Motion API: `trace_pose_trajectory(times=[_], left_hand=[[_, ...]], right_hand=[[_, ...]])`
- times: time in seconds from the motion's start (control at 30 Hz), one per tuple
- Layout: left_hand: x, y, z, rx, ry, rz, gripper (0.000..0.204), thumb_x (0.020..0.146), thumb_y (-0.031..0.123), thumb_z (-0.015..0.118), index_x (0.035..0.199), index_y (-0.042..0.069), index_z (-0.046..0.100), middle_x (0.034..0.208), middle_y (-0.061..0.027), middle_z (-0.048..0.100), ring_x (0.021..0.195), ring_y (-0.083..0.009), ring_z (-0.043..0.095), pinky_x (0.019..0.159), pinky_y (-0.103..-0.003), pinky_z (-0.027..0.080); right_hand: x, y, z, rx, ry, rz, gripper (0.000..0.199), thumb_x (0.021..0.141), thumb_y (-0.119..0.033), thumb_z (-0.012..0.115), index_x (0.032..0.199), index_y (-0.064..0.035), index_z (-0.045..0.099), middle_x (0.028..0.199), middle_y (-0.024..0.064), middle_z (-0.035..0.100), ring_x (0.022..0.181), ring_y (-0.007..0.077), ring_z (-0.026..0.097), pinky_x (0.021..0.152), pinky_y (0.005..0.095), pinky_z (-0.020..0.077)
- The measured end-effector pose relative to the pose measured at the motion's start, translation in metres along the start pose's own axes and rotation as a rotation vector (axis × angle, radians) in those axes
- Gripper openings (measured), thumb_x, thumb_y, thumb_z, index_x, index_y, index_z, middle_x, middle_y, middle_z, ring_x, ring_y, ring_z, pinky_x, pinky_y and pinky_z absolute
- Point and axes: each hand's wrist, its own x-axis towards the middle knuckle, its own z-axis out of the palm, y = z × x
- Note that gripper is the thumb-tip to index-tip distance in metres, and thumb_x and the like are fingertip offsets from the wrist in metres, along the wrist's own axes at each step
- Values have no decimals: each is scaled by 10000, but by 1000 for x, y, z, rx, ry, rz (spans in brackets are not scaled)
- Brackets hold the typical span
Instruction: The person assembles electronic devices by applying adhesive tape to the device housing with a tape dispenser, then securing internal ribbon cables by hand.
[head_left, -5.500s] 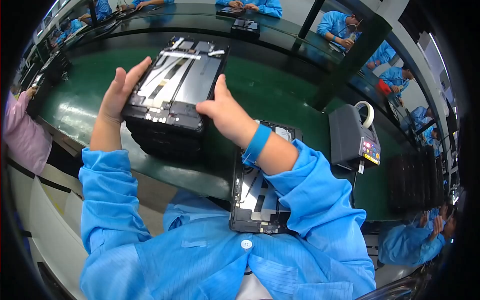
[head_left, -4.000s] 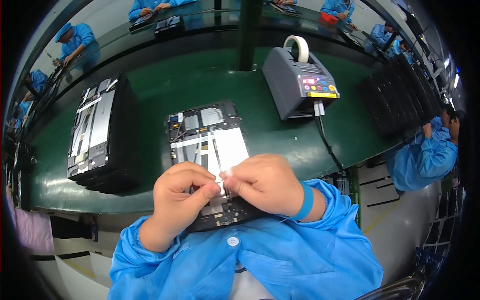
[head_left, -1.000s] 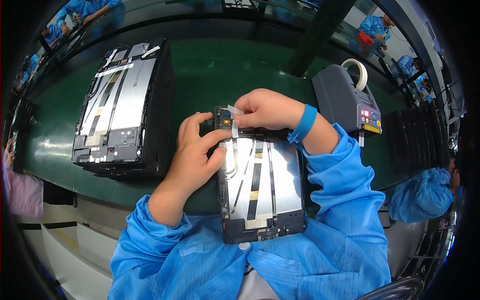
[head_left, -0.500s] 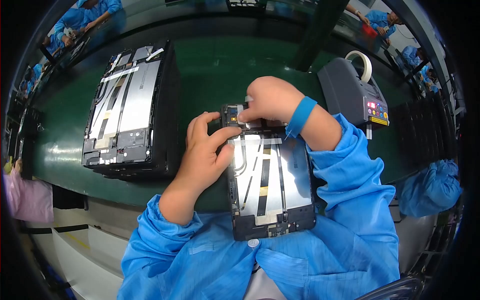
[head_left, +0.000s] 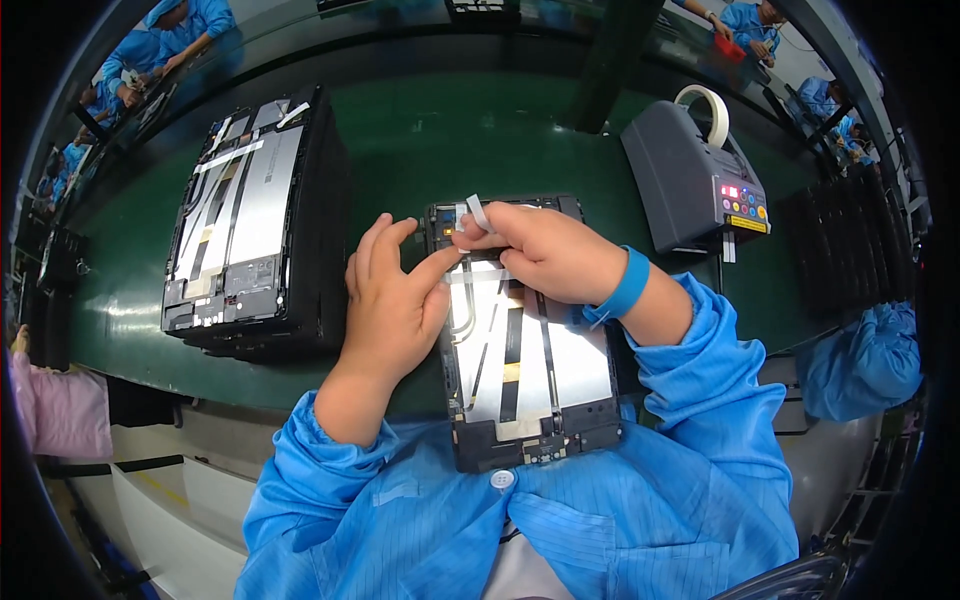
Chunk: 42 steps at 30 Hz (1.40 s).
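An opened tablet (head_left: 580, 370), its silver inner plate facing up, lies in front of me with its lower end close to my jacket. My right hand (head_left: 560, 255) is closed in a pinch over its upper part. A short white tape strip (head_left: 477, 212) sticks up from those fingers. My left hand (head_left: 390, 305) lies along the tablet's left edge with its fingers apart. Its index fingertip reaches the upper left area, close to the right fingertips. A pale tape strip (head_left: 462, 277) crosses the tablet below my fingers.
At left stands a stack of similar opened tablets (head_left: 235, 230) on the green table (head_left: 400, 130). A grey tape dispenser (head_left: 680, 180) with a white tape roll (head_left: 712, 115) stands at right. Behind it rises a dark post (head_left: 605, 75). Other people in blue work at the far edges.
My right hand has turned and drawn back towards me, and the white strip now stands up from its fingers. The left fingers have spread slightly. The whole view has shifted a little.
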Motion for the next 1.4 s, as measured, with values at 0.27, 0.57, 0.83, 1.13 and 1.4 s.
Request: trace_pose_trajectory(times=[0.27,0.57,0.83,1.13,1.4], left_hand=[[-2,1,0,113,69,97,405,746,150,624,1150,126,635,1216,-175,493,1232,-398,394,977,-496,335],[-10,58,-36,-346,105,281,255,663,179,776,849,61,649,760,-62,615,717,-254,583,657,-360,434],[18,94,-31,-405,75,409,137,639,111,768,709,84,654,674,-35,596,612,-225,569,573,-338,419],[84,104,-2,-318,-158,20,268,721,87,710,968,-9,671,873,-113,640,784,-272,612,712,-317,492],[97,89,28,22,-456,358,391,722,222,735,1086,103,658,1274,-198,473,1321,-417,323,1033,-471,338]], right_hand=[[-5,25,6,-474,98,-390,373,794,-6,515,1166,-23,532,1143,191,586,1038,364,557,965,459,415],[-66,-2,22,-465,235,-706,150,765,-153,673,896,-81,653,964,78,619,894,258,579,771,370,426],[-114,10,32,45,752,-504,255,753,-119,702,992,-52,646,821,104,668,725,277,647,618,361,497],[-119,51,-5,381,868,-214,102,826,-93,660,799,2,632,713,38,620,653,84,561,564,243,443],[-91,92,-9,646,683,-156,122,870,-122,628,893,-21,563,788,-14,556,707,42,495,626,206,433]])
